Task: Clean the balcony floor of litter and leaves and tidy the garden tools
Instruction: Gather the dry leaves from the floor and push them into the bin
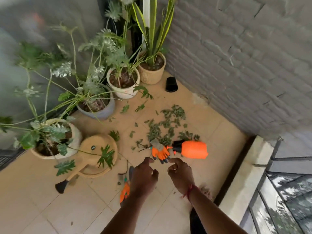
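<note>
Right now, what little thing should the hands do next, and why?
Probably reach a bit further and pick up the orange-and-grey fabric garden glove: the bare left hand and right hand hover just short of it, holding nothing, and the scattered green leaves lie right behind it.

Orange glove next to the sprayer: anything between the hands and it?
Nothing visible. The left hand and right hand, both empty, are just short of the orange glove, bare tile between. The sprayer lies at its right, a small rake at its left, leaves beyond.
</note>
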### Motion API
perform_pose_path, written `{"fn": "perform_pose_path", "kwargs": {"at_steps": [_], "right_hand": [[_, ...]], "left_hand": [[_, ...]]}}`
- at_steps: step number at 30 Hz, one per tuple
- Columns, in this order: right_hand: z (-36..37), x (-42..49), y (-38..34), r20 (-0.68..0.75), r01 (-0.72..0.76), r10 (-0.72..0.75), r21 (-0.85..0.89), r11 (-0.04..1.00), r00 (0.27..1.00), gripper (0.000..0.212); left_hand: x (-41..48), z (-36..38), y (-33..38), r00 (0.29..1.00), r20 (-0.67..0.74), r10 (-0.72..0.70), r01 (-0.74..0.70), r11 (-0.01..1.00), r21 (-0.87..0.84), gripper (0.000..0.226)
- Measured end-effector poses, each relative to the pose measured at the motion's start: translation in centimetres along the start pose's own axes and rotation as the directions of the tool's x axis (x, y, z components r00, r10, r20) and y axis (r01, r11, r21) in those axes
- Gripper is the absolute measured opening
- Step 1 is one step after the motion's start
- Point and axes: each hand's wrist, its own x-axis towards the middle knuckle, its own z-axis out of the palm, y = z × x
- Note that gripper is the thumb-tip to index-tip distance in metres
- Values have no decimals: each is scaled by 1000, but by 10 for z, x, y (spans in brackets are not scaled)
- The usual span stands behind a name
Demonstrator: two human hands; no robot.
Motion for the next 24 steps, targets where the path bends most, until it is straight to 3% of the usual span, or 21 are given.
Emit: {"fn": "perform_pose_path", "kwargs": {"at_steps": [4,9,10,12,19,24], "right_hand": [[-45,53,10,77,66,-64,-16,998,995,37],[-97,117,62,259,-1,24,-89,996,966,28],[-107,133,66,269,45,-10,-124,991,963,29],[-124,165,67,257,121,-66,-202,972,964,37],[-146,261,95,280,66,42,-366,928,959,41],[-139,341,113,198,28,58,-406,913,979,32]], "left_hand": [[25,34,43,990,-39,-134,131,989,-71,32],[57,76,97,956,-107,-275,267,960,-82,31],[66,85,104,949,-101,-299,290,952,-98,30],[84,97,113,940,-105,-324,313,944,-109,30],[181,151,107,898,-69,-435,414,887,-206,30],[257,190,90,882,75,-465,467,844,-262,30]]}}
